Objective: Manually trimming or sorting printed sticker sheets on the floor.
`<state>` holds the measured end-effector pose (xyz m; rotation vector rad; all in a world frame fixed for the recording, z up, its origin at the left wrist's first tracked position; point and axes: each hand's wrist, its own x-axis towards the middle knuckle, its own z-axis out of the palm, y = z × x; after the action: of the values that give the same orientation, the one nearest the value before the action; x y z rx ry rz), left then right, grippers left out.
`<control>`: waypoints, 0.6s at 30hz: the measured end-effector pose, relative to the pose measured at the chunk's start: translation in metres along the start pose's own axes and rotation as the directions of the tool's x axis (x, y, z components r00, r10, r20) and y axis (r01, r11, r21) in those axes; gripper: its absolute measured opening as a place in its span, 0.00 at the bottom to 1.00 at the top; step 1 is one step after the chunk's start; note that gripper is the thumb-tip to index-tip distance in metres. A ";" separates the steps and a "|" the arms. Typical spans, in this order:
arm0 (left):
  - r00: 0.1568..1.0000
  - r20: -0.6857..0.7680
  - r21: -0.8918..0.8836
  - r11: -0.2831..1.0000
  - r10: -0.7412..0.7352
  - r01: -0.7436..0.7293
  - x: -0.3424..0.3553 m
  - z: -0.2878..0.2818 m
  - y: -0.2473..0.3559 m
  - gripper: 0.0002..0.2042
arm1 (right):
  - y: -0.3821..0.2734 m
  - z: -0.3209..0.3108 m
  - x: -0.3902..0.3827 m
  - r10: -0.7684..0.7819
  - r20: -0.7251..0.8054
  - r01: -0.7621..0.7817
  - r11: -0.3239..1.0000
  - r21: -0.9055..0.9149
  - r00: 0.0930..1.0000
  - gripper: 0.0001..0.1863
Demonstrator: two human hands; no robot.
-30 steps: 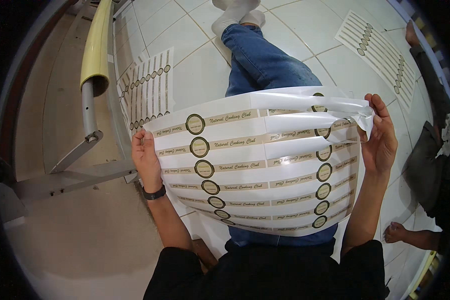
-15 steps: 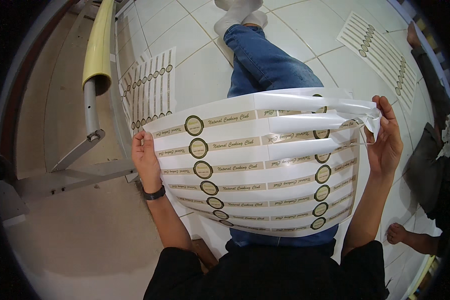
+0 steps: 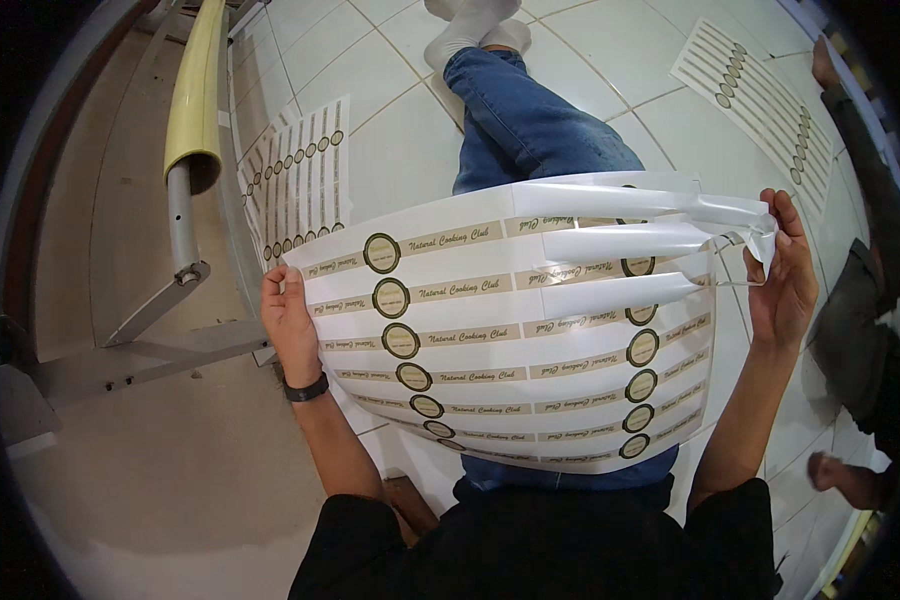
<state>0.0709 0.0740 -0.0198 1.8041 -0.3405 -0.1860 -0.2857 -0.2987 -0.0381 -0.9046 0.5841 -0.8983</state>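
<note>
A large white sheet (image 3: pixel 470 390) printed with beige bands and round dark-rimmed emblems spans my lap, bowed between my hands. My left hand (image 3: pixel 288 310) pinches its left edge between thumb and fingers. At the upper right, several white strips (image 3: pixel 610 245) stand lifted off the printed face, their right ends gathered and crumpled. My right hand (image 3: pixel 782 270) is closed on those ends, just beyond the sheet's right edge. Beneath the sheet are my jeans-clad legs (image 3: pixel 520 120), ankles crossed.
Similar printed sheets (image 3: pixel 292 180) lie on the tiled floor at left, another (image 3: pixel 755 100) at upper right. A metal frame (image 3: pixel 180 225) with a yellow roll (image 3: pixel 192 90) stands left. At the right edge another person's dark-clad body (image 3: pixel 850 310) and bare foot (image 3: pixel 842 480) show.
My right hand has moved rightward, drawing the strips along with it, and a third strip now stands out more. The other person's foot has shifted right and is blurred.
</note>
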 end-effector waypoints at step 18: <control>0.999 -0.032 -0.002 1.000 0.011 -0.011 -0.004 -0.005 0.009 0.11 | -0.025 0.004 0.003 0.076 0.141 -0.057 0.989 -0.135 0.987 0.28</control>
<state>0.0671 0.0781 -0.0100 1.8005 -0.3270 -0.1501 -0.2914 -0.3075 -0.0145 -1.0536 0.5481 -0.7328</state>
